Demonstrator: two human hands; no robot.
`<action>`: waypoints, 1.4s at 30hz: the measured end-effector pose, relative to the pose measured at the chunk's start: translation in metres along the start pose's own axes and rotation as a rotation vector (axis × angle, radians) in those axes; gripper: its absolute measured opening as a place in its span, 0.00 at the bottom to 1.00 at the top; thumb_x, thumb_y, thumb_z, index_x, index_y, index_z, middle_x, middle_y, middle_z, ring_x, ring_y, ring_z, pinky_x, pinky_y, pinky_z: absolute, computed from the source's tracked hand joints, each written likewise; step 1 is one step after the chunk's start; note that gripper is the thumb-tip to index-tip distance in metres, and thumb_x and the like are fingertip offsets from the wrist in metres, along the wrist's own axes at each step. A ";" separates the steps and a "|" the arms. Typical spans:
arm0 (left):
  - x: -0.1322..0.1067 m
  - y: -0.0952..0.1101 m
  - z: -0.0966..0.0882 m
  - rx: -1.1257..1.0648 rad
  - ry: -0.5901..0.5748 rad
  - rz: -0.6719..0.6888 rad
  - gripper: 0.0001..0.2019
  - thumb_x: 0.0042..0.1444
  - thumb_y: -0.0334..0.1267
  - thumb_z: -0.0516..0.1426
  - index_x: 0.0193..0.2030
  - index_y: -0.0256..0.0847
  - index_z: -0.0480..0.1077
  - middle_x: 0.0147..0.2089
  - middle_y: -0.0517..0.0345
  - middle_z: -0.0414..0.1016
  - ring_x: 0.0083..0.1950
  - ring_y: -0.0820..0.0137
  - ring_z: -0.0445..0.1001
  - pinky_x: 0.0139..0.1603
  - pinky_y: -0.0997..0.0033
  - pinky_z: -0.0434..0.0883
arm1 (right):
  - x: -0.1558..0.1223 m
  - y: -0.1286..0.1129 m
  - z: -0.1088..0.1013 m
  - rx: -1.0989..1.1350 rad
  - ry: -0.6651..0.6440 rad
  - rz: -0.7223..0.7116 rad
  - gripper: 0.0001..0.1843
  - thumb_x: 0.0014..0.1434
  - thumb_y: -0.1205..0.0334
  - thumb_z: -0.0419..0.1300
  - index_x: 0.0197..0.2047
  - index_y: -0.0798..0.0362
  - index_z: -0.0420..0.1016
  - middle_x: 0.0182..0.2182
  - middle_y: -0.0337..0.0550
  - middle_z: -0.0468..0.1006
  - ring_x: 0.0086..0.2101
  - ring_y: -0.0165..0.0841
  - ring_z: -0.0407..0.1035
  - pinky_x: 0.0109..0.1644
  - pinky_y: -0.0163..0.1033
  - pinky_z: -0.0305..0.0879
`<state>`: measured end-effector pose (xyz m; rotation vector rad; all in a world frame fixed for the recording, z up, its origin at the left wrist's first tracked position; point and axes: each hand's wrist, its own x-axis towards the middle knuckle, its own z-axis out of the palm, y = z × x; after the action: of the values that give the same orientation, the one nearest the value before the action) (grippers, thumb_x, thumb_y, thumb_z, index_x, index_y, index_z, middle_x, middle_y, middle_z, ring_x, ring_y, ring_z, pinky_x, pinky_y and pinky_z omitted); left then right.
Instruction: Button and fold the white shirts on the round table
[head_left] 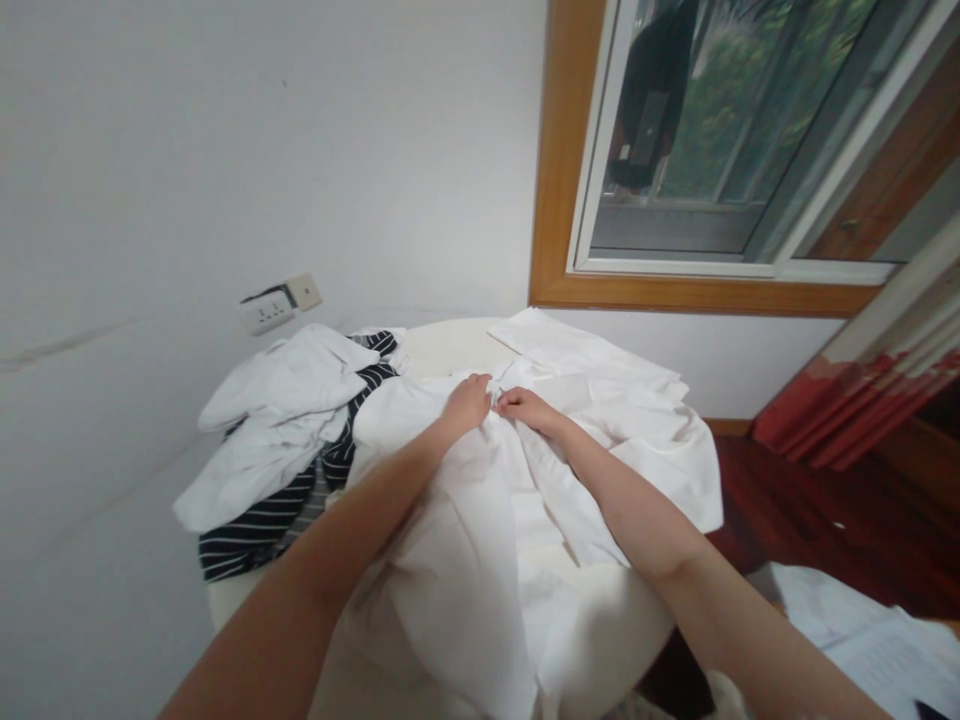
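Observation:
A white shirt (pixel 480 520) lies spread over a round white table (pixel 442 345) and hangs over its front edge. My left hand (pixel 466 402) and my right hand (pixel 525 405) meet near the shirt's upper middle. Both have their fingers pinched closed on the white fabric, close together, almost touching. Both forearms reach out over the shirt.
A pile of white clothes (pixel 277 420) over a black-and-white striped garment (pixel 300 490) sits on the table's left. A folded white cloth (pixel 577 350) lies at the back. A wall socket (pixel 270 308), a wood-framed window (pixel 720 150), a red curtain (pixel 870 400) and papers (pixel 862 625) surround the table.

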<state>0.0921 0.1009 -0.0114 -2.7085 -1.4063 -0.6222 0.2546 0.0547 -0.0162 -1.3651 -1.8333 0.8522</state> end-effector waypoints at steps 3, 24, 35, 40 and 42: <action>-0.014 -0.002 0.009 0.007 0.038 0.057 0.18 0.63 0.35 0.47 0.56 0.34 0.66 0.56 0.45 0.71 0.57 0.63 0.68 0.61 0.63 0.63 | -0.001 0.000 0.004 0.172 0.051 0.048 0.09 0.51 0.58 0.56 0.29 0.55 0.71 0.23 0.32 0.68 0.28 0.26 0.61 0.35 0.30 0.57; -0.020 -0.017 0.023 -0.041 0.066 0.128 0.22 0.57 0.38 0.54 0.59 0.38 0.66 0.61 0.47 0.68 0.62 0.60 0.65 0.64 0.56 0.61 | -0.022 -0.046 -0.015 0.312 -0.353 -0.061 0.20 0.45 0.54 0.67 0.38 0.54 0.68 0.20 0.29 0.67 0.21 0.23 0.56 0.27 0.29 0.51; -0.020 -0.009 0.019 0.037 0.103 0.104 0.19 0.63 0.35 0.47 0.57 0.37 0.68 0.59 0.48 0.70 0.61 0.64 0.67 0.63 0.60 0.62 | -0.076 -0.051 -0.007 -0.200 -0.174 -0.228 0.11 0.54 0.69 0.57 0.40 0.53 0.77 0.27 0.35 0.71 0.30 0.27 0.63 0.37 0.31 0.57; -0.021 -0.010 0.017 0.048 0.103 0.104 0.19 0.63 0.35 0.46 0.58 0.38 0.68 0.59 0.48 0.70 0.61 0.64 0.67 0.63 0.60 0.62 | -0.090 -0.045 -0.002 -0.255 -0.101 -0.280 0.15 0.52 0.74 0.54 0.40 0.55 0.78 0.26 0.37 0.71 0.30 0.28 0.63 0.39 0.33 0.59; -0.021 -0.011 0.017 0.055 0.094 0.107 0.19 0.63 0.35 0.46 0.58 0.38 0.67 0.60 0.48 0.70 0.61 0.64 0.66 0.64 0.61 0.62 | -0.092 -0.044 -0.002 -0.246 -0.091 -0.267 0.16 0.53 0.74 0.53 0.41 0.55 0.77 0.26 0.37 0.70 0.28 0.28 0.63 0.38 0.33 0.59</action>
<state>0.0789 0.0944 -0.0364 -2.6533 -1.2294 -0.6821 0.2527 -0.0443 0.0083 -1.2032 -2.1898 0.5722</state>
